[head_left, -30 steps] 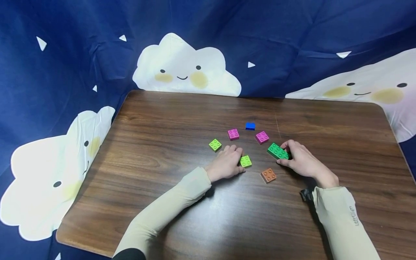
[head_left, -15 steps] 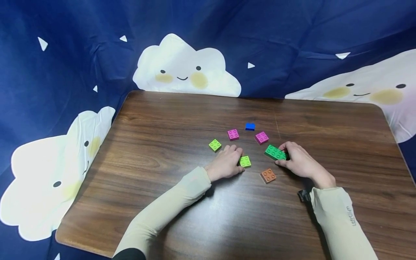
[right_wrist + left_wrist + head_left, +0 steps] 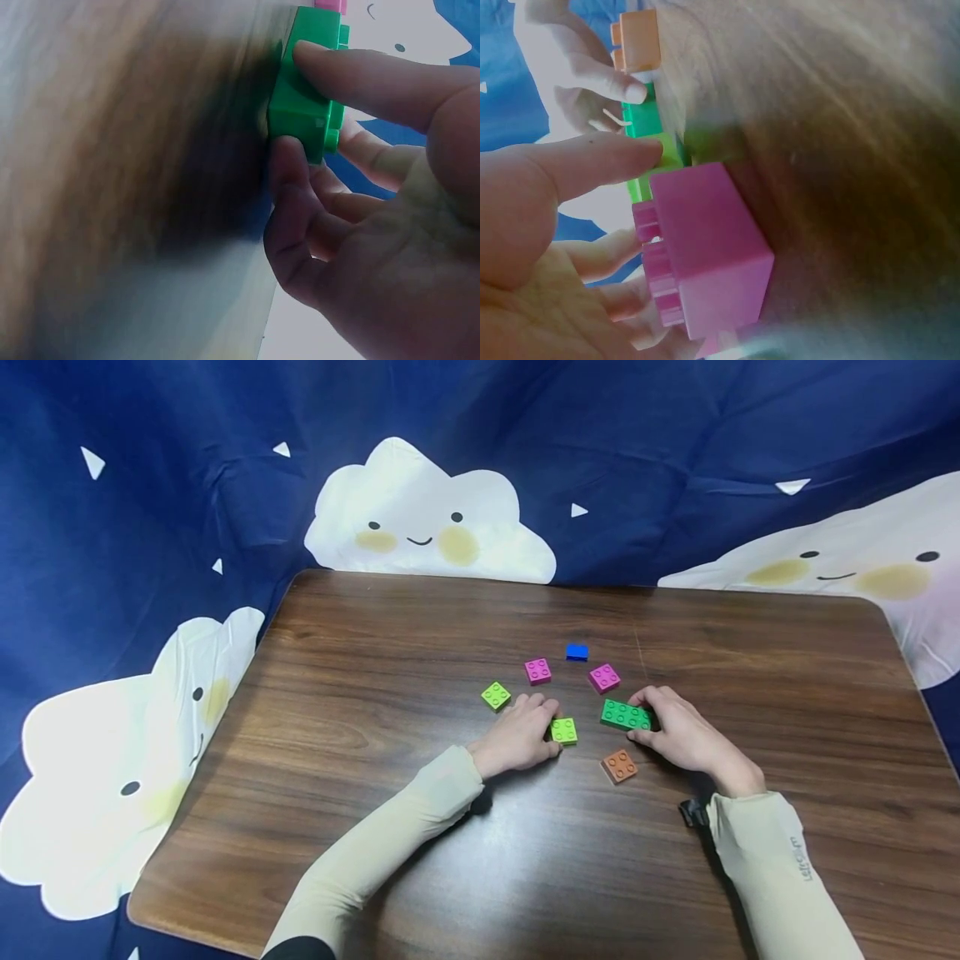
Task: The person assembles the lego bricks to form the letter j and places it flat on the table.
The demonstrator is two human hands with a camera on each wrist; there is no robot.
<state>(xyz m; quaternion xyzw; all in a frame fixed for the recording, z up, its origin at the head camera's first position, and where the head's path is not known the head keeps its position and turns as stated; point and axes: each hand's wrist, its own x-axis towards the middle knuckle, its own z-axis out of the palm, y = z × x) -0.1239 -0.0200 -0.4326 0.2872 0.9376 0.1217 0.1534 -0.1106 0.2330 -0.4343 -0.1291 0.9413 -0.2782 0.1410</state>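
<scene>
At center right, the right hand (image 3: 687, 735) pinches a green brick (image 3: 624, 715), now farther left; the left hand (image 3: 517, 737) pinches a lime brick (image 3: 565, 732).

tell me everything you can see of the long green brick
The long green brick looks like smooth plastic, with two rows of four round studs. It lies studs up, apparently flat on the table, its length roughly left to right, just right of a lime brick. The right hand grips its right end, thumb on the near side.
</scene>
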